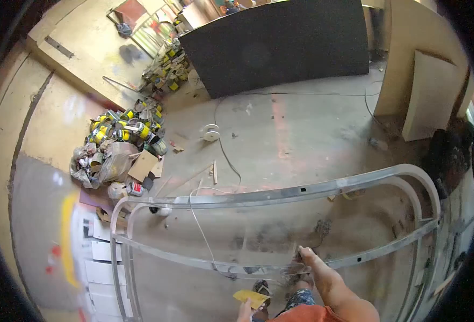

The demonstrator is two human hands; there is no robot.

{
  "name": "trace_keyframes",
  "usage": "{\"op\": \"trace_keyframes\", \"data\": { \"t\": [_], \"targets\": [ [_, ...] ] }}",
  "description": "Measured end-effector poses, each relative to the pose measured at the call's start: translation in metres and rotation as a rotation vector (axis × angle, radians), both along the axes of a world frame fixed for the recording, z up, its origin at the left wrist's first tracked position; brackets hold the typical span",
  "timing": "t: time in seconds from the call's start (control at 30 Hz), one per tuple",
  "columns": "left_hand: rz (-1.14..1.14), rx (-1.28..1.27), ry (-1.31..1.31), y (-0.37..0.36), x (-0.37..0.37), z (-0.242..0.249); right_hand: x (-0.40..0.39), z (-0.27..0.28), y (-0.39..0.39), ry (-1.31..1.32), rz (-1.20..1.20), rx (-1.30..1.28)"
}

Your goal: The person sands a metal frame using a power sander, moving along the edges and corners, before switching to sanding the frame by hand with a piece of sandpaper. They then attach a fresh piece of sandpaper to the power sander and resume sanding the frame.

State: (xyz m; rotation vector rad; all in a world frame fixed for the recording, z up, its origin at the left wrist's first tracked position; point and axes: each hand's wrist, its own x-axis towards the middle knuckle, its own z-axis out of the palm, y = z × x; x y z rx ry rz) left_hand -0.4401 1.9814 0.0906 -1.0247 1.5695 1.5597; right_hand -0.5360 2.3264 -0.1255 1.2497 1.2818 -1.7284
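At the bottom of the head view, my left hand (245, 310) holds a folded yellow sheet (251, 298) by its lower edge. My right arm reaches forward, with my right hand (304, 254) at the near rail of a large grey curved frame (247, 198). The right fingers are small and blurred, and whether they grip anything cannot be made out. The frame has rounded corners and two long rails joined at the sides. My feet, one in a dark sandal (261, 290), are just below the near rail.
Used cans (124, 126) and plastic bags (116, 161) are heaped at the left. A white spool (211, 133) lies on the floor with a cable running toward the frame. A large dark panel (280, 48) stands at the back, and pale boards (430, 96) lean at the right.
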Motion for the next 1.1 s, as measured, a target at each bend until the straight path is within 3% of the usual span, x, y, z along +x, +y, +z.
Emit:
{"op": "trace_keyframes", "data": {
  "t": [0.03, 0.1, 0.17, 0.2, 0.23, 0.27, 0.3, 0.37, 0.43, 0.5, 0.53, 0.57, 0.63, 0.7, 0.73, 0.77, 0.87, 0.97, 1.0, 1.1],
  "targets": [
    [0.025, 0.014, 0.008, 0.006, -0.004, -0.002, -0.005, -0.015, -0.002, 0.004, -0.176, -0.044],
    [0.054, 0.080, 0.005, 0.019, 0.002, -0.004, -0.017, -0.022, -0.004, 0.499, 0.616, 0.840],
    [0.049, 0.159, -0.011, 0.032, -0.009, -0.007, -0.019, 0.012, -0.008, 0.528, 0.241, 0.495],
    [0.181, 0.298, 0.002, 0.041, -0.014, -0.010, -0.020, 0.046, -0.009, 0.473, 0.090, 0.362],
    [0.318, 0.433, 0.013, 0.049, -0.019, -0.013, -0.028, 0.105, -0.003, 0.314, 0.029, 0.273],
    [0.392, 0.444, 0.004, 0.061, -0.028, -0.013, -0.021, 0.123, 0.012, 0.304, 0.027, 0.293],
    [0.472, 0.452, -0.011, 0.074, -0.033, -0.012, -0.007, 0.133, 0.022, 0.436, 0.043, 0.351],
    [0.386, 0.452, 0.047, 0.087, -0.055, -0.027, 0.006, 0.177, 0.047, 0.568, 0.062, 0.430],
    [0.448, 0.392, -0.029, 0.115, -0.076, -0.014, 0.021, 0.292, 0.055, 0.389, -0.082, 0.124],
    [0.458, 0.388, -0.069, 0.142, -0.094, -0.013, 0.041, 0.332, 0.054, 0.587, -0.032, 0.135],
    [0.477, 0.347, -0.112, 0.149, -0.098, -0.008, 0.045, 0.409, 0.053, 0.613, -0.026, 0.045],
    [0.473, 0.358, -0.121, 0.150, -0.106, -0.003, 0.051, 0.450, 0.052, 0.608, -0.026, 0.059],
    [0.497, 0.405, -0.173, 0.145, -0.110, 0.004, 0.074, 0.511, 0.037, 0.729, -0.100, -0.156],
    [0.540, 0.482, -0.233, 0.142, -0.119, 0.013, 0.100, 0.587, 0.036, 0.801, 0.174, 0.018],
    [0.564, 0.521, -0.269, 0.140, -0.125, 0.014, 0.110, 0.603, 0.034, 1.051, 0.358, 0.177],
    [0.587, 0.558, -0.306, 0.133, -0.128, 0.014, 0.127, 0.633, 0.038, 0.983, 0.434, 0.089],
    [0.679, 0.670, -0.408, 0.116, -0.141, 0.026, 0.180, 0.636, 0.035, 1.211, 0.453, 0.067],
    [0.771, 0.774, -0.504, 0.113, -0.160, 0.034, 0.211, 0.653, 0.005, 1.208, 0.450, 0.096],
    [0.802, 0.802, -0.537, 0.114, -0.168, 0.037, 0.217, 0.667, -0.003, 0.925, 0.496, 0.092],
    [0.904, 0.898, -0.620, 0.120, -0.199, 0.047, 0.238, 0.663, -0.029, 0.772, 0.403, 0.223]
  ]
}}
